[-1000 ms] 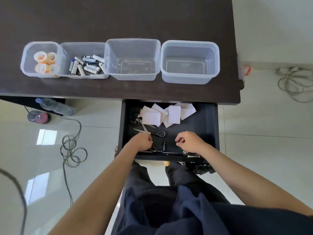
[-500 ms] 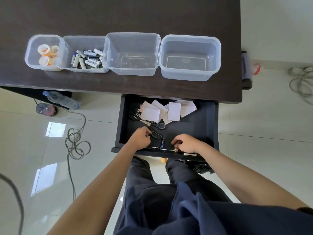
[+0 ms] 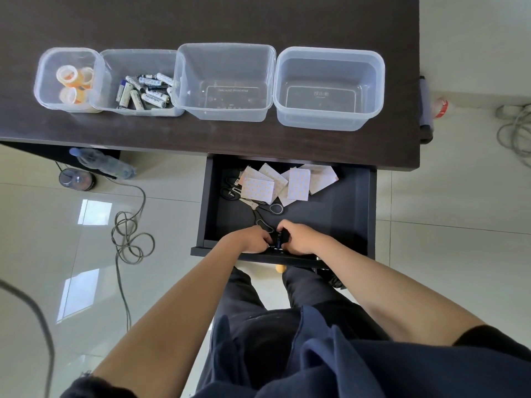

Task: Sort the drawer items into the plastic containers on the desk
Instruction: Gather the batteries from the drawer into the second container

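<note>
The black drawer (image 3: 344, 214) stands pulled out under the dark desk (image 3: 201, 21). My left hand (image 3: 251, 239) and my right hand (image 3: 300, 238) meet at its front edge, fingers curled and pinching a small dark battery (image 3: 278, 242) between them; their palms are hidden. Black-handled scissors (image 3: 265, 212) and dotted paper sheets (image 3: 287, 182) lie further back in the drawer. Several clear containers stand in a row on the desk: one (image 3: 40, 81) with tape rolls (image 3: 73, 83), one (image 3: 109, 79) with batteries (image 3: 143, 91), and two empty ones (image 3: 225, 50) (image 3: 373, 90).
On the tiled floor to the left lie a water bottle (image 3: 105, 165), a disc spindle (image 3: 77, 179) and a coiled cable (image 3: 129, 234). More cables (image 3: 517, 130) lie at the far right. My lap in dark clothing (image 3: 287, 340) sits below the drawer.
Both hands have moved toward each other along the drawer's front edge and now touch around the small battery. My head has tilted, shifting the view.
</note>
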`<state>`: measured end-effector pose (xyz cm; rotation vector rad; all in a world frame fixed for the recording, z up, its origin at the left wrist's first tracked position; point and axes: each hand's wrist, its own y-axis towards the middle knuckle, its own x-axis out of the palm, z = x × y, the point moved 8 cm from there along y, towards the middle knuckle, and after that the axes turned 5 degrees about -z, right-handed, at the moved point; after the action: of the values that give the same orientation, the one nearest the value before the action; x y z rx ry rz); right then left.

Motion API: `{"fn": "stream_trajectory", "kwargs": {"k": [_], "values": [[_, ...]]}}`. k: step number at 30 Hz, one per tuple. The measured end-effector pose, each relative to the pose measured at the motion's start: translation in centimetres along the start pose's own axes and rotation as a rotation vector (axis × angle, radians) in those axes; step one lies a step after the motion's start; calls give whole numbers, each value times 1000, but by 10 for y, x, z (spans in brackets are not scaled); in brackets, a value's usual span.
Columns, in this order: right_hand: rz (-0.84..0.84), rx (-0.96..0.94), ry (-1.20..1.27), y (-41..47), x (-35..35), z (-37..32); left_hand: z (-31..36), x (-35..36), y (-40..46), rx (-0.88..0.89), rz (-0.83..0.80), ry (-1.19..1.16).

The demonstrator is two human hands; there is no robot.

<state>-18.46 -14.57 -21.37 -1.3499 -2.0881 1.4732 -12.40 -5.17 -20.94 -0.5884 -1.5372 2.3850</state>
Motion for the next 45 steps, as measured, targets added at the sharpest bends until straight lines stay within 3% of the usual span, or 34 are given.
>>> {"fn": "stream_trajectory", "kwargs": {"k": [12,19,32,38,45], "values": [[94,41,-102,4,-3,5,-9,-8,2,-23,165,-169],[15,-1,-188,9,2,-5,-10,-10,-2,-27,186,-206],[5,-71,57,-8,-6,-13,-6,-18,-29,5,235,-271],[261,-170,303,-37,-51,-44,-17,-57,-74,39,470,-379],[482,-424,318,-63,-120,-177,-61,-164,-169,85,896,-484]]}}
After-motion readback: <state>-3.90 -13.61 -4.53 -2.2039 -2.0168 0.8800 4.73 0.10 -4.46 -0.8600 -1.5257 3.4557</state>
